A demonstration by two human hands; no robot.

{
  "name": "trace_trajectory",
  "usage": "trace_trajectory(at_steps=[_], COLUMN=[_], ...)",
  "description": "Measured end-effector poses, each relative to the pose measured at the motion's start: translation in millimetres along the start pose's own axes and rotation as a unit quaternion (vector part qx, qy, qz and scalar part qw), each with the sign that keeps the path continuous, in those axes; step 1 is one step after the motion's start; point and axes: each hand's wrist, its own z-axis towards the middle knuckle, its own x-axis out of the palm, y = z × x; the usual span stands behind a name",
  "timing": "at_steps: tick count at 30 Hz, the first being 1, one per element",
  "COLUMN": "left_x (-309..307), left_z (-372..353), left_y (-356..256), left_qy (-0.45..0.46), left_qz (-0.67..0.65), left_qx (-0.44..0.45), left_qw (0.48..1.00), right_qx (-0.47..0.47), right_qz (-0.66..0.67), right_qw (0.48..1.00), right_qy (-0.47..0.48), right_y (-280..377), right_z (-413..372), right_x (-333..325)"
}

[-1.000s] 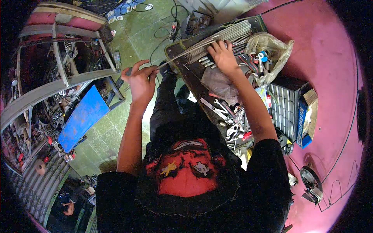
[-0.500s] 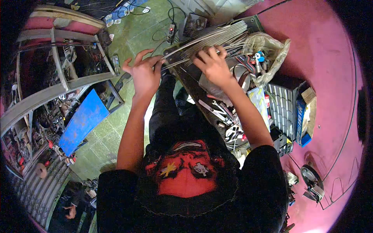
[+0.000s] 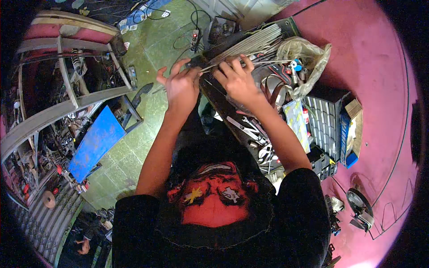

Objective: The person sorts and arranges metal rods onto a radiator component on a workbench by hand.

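Note:
A fanned bundle of thin grey welding rods [image 3: 257, 42] lies along the far end of the dark bench [image 3: 215, 96]. My left hand [image 3: 182, 87] pinches the near ends of a couple of rods between thumb and forefinger, its other fingers raised and spread. Beside it, my right hand [image 3: 237, 82] has its fingers curled over the same rods. One long rod [image 3: 275, 61] runs out past my right hand toward a clear plastic bag [image 3: 315, 56] of tools. Exactly how many rods I hold is hidden by my fingers.
Wrenches [image 3: 250, 129] and other hand tools lie on the bench near my right forearm. A grey drawer cabinet [image 3: 322, 120] stands to the right. On the left are a metal rack [image 3: 67, 71] and a blue panel [image 3: 98, 143]. A power strip [image 3: 195, 39] and cables lie on the green floor.
My left hand has moved right, closer to my right hand, which has shifted slightly left. A long rod now sticks out to the right, past my right hand, separate from the bundle.

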Motion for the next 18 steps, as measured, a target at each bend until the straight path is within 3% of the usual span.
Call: trace_trajectory(at_steps=[6,8,18], left_x=[5.8,4.0,39.0], left_z=[-0.3,1.3,-20.8], left_y=[8.2,8.1,3.9], left_qy=[0.014,0.064,0.057], left_qz=[-0.048,-0.029,-0.037], left_qx=[0.033,0.051,0.08], left_qw=[0.998,0.996,0.994], right_qx=[0.009,0.01,0.093], right_qz=[0.002,0.01,-0.021], right_qw=[1.0,0.999,0.995], right_qy=[-0.028,-0.031,0.019], right_y=[0.5,0.5,-9.6], right_z=[-3.8,-8.5,-50.2], right_x=[5.8,9.4,26.2])
